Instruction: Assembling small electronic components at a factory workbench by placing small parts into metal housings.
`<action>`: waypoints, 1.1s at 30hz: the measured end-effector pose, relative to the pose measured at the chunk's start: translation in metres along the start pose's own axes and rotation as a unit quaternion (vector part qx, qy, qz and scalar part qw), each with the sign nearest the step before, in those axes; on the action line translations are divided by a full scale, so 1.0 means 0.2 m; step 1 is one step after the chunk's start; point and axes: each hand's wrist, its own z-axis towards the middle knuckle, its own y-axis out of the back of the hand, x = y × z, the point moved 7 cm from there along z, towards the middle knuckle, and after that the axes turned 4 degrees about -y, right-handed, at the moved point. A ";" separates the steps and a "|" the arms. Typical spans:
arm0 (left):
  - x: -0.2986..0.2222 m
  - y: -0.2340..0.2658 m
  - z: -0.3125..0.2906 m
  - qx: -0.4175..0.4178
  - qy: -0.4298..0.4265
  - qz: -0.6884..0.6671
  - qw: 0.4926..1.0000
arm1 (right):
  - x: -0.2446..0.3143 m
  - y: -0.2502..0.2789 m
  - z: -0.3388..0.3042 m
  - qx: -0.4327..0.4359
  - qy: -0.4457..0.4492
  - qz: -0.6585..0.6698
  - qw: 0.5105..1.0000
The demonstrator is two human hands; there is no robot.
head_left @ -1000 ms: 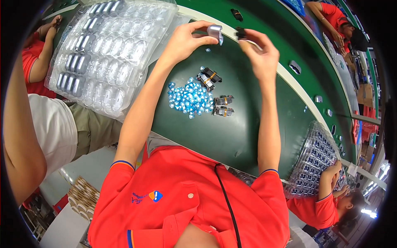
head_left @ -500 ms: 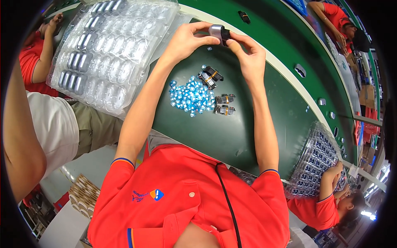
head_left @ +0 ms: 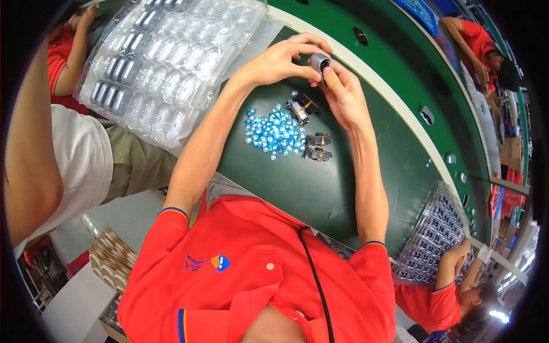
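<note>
Since a second ago your right hand (head_left: 343,97) has closed in; both it and your left hand (head_left: 280,60) pinch the small grey cylinder (head_left: 318,60), lying crosswise between them.

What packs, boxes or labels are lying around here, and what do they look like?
Clear plastic blister tray: upper left of the green table, bubbly rows, a few pockets filled with grey parts.
Second clear blister tray: lower right, near another person's hand, pockets holding small dark parts.
Stack of brown cardboard pieces: lower left, below the table edge.
Small badge: on the person's red shirt, blue and orange.
No screens show.
</note>
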 end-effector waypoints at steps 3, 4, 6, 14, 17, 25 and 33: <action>-0.06 -0.02 -0.01 -0.015 -0.003 -0.043 0.999 | 0.01 -0.07 0.01 -0.003 0.030 0.040 0.999; -0.09 -0.02 -0.03 -0.019 -0.004 -0.069 0.997 | 0.03 -0.06 -0.01 -0.016 0.025 0.032 0.999; -0.20 -0.01 -0.04 -0.052 -0.034 0.021 0.998 | 0.10 -0.04 0.00 -0.041 0.022 0.013 0.999; -0.38 0.08 -0.06 -0.126 -0.026 0.109 0.986 | 0.23 -0.19 0.03 0.023 0.037 0.111 0.993; -0.33 0.07 -0.10 -0.125 -0.006 0.104 0.987 | 0.18 -0.15 0.02 0.039 0.016 0.105 0.994; -0.58 0.12 -0.39 -0.148 -0.016 0.270 0.951 | 0.19 0.01 -0.14 -0.174 0.084 -0.122 0.973; -0.52 1.17 -1.05 -0.324 0.296 0.686 0.580 | 0.32 1.07 -0.14 -0.366 0.022 -0.665 0.650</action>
